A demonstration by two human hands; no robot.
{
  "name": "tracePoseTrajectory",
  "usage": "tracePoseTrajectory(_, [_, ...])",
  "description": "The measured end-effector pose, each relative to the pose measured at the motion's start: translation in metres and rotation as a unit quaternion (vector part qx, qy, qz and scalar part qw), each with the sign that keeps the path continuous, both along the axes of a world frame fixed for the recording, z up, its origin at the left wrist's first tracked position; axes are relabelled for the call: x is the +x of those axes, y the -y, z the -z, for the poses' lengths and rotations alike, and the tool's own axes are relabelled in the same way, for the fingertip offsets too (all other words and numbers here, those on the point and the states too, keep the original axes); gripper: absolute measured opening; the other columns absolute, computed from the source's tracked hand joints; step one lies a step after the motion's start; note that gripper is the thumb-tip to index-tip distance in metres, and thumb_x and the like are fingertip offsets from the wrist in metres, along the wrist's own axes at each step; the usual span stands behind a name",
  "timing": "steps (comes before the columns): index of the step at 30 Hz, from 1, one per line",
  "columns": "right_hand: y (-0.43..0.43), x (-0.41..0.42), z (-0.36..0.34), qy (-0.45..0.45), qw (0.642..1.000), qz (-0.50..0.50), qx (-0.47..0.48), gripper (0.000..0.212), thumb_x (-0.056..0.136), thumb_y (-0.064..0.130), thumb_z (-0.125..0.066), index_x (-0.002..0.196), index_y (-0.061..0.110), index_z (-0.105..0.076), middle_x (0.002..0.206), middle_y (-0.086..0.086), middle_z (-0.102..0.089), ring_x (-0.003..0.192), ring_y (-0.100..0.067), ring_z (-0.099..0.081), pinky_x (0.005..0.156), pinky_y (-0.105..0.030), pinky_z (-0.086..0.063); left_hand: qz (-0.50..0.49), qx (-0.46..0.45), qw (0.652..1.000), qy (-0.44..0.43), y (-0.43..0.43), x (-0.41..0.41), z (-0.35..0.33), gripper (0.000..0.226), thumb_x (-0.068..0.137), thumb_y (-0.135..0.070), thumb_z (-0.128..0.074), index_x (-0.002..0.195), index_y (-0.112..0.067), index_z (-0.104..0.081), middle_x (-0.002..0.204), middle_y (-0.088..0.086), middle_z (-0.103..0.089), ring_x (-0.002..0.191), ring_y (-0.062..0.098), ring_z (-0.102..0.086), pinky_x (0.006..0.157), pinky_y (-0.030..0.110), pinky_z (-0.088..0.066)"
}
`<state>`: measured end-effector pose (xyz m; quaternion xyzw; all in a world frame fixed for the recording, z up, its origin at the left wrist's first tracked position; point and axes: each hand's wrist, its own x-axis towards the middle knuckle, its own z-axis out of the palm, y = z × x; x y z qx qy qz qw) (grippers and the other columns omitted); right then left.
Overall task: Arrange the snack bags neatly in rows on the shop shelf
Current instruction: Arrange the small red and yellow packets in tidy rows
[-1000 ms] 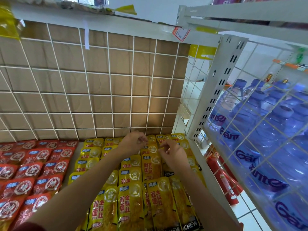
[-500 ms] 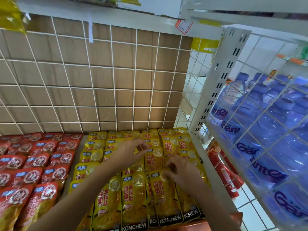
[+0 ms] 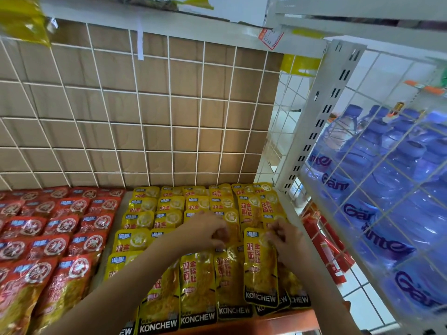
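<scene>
**Colleague:** What could go wrong from here?

**Me:** On the head view, my right hand point(image 3: 285, 240) pinches the top of one yellow KONCHEW bag point(image 3: 260, 269), fingers curled round its upper edge. That bag lies on top of its neighbours in the second column from the right, near the front of the shop shelf point(image 3: 278, 322). If I let go carelessly, I judge it may slide on the glossy film beneath and slip over the orange front lip.

**Colleague:** And your other hand?

**Me:** My left hand point(image 3: 205, 232) sits near the right one, over the middle columns, fingers curled. Blur hides whether it pinches a bag or only presses one, so I cannot tell. The risk I see is that my forearm crosses above the front bags, and dragging it low could ruffle rows that look straight.

**Colleague:** How do the bags look?

**Me:** The yellow snack bags point(image 3: 169, 209) fill the right part of the shelf in overlapping columns, from the wire grid point(image 3: 145, 117) at the back to the front edge. Each shows a blue label and a round emblem. They're flat, shiny pouches, so I expect them to slip easily. The back rows look tidy, but the front right ones overlap unevenly.

**Colleague:** Anything beside them?

**Me:** Red snack bags point(image 3: 60, 226) lie to the left, with a bare strip of shelf between. Water bottles point(image 3: 387, 177) stand behind mesh on the right, well apart.
</scene>
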<state>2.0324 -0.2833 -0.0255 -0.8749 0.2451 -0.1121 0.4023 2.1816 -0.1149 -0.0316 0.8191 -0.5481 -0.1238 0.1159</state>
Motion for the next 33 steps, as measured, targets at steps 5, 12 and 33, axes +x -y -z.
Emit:
tracePoseTrajectory(5, [-0.001,-0.006,-0.003,0.001,1.0,-0.001,-0.003,0.006,0.089,0.012,-0.057,0.085,0.007,-0.057,0.075,-0.012,-0.065,0.045,-0.005,-0.046,0.051,-0.023,-0.037,0.009,0.007,1.0,-0.018,0.002,0.002,0.003,0.023,0.085,-0.037,-0.062,0.103,-0.023,-0.056,0.099,-0.006,-0.061,0.104,0.012,-0.045,0.093,0.027,-0.025])
tracePoseTrajectory(12, [-0.003,-0.006,-0.004,-0.01,1.0,-0.002,-0.015,0.006,0.091,0.012,-0.055,0.087,0.008,-0.057,0.067,-0.005,-0.059,0.044,-0.001,-0.049,0.044,-0.013,-0.034,0.008,0.021,0.998,-0.051,0.004,0.002,0.005,0.016,0.088,-0.03,-0.06,0.102,-0.023,-0.057,0.095,-0.008,-0.058,0.101,0.01,-0.048,0.095,0.027,-0.024])
tracePoseTrajectory(33, [-0.007,-0.005,-0.01,-0.024,1.0,-0.006,-0.019,0.006,0.09,0.012,-0.056,0.084,0.012,-0.055,0.064,0.004,-0.052,0.053,-0.006,-0.048,0.05,-0.019,-0.042,-0.058,-0.085,0.979,-0.178,0.017,0.033,0.001,0.012,0.087,-0.005,-0.06,0.098,-0.008,-0.064,0.079,-0.002,-0.056,0.067,-0.001,-0.047,0.059,0.008,-0.036])
